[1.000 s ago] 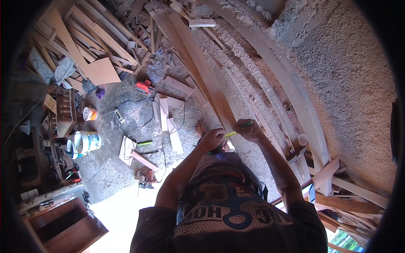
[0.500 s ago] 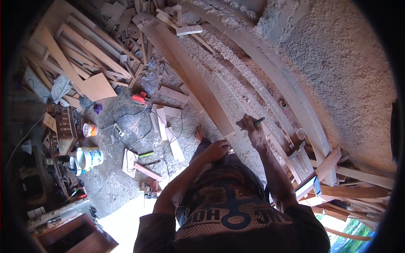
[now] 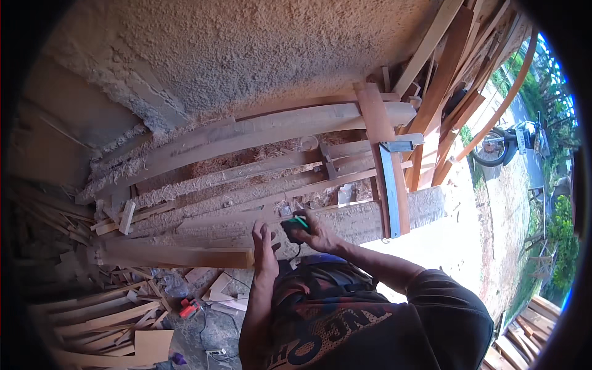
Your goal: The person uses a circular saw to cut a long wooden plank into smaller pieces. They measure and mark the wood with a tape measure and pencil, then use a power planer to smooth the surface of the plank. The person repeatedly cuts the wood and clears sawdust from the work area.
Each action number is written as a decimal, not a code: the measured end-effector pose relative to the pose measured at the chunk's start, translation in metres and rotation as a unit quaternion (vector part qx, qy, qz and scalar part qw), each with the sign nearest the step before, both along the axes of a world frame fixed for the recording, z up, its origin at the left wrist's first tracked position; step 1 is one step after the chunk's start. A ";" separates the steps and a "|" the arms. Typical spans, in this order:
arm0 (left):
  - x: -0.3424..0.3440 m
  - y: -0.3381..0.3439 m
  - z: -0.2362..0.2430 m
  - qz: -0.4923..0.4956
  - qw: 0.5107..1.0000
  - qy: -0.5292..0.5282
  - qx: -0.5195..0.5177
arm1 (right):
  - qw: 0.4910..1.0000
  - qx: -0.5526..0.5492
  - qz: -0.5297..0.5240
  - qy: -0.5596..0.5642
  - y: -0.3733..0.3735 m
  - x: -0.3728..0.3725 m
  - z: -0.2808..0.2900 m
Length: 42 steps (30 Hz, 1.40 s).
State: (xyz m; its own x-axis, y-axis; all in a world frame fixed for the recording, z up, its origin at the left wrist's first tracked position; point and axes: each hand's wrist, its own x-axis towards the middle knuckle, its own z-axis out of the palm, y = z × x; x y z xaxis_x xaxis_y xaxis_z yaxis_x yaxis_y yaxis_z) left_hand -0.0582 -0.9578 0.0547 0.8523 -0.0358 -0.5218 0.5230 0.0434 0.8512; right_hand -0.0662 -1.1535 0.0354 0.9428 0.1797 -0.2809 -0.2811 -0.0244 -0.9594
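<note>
My right hand is closed around a small dark object with a bright green strip on it; its exact kind I cannot make out. Just left of it, my left hand is raised with its fingers up and apart, holding nothing that shows. Close beside the left hand is the squared end of a long wooden beam. Both hands are over the dusty workbench plank. To their right, a metal try square lies along a reddish-brown board set across the planks.
A curved, dust-covered beam runs along the rough wall. Timber lengths lean at the right, with a motorcycle outside. Down left are stacked boards, a red tool and a power strip on the floor.
My view has swung to the right, bringing the try square and the outdoors into sight. My left hand has risen from my waist and opened beside the right, which keeps its grip.
</note>
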 end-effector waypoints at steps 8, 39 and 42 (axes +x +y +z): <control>-0.007 0.067 -0.011 0.018 0.962 -0.203 0.185 | 0.775 -0.078 -0.604 0.167 -0.293 -0.083 -0.080; 0.017 0.131 -0.107 0.495 0.782 -0.133 0.354 | 0.575 -0.781 -0.162 -0.182 -0.329 -0.102 -0.107; 0.019 0.135 -0.100 0.495 0.777 -0.133 0.366 | 0.616 -0.738 -0.173 -0.214 -0.302 -0.076 -0.112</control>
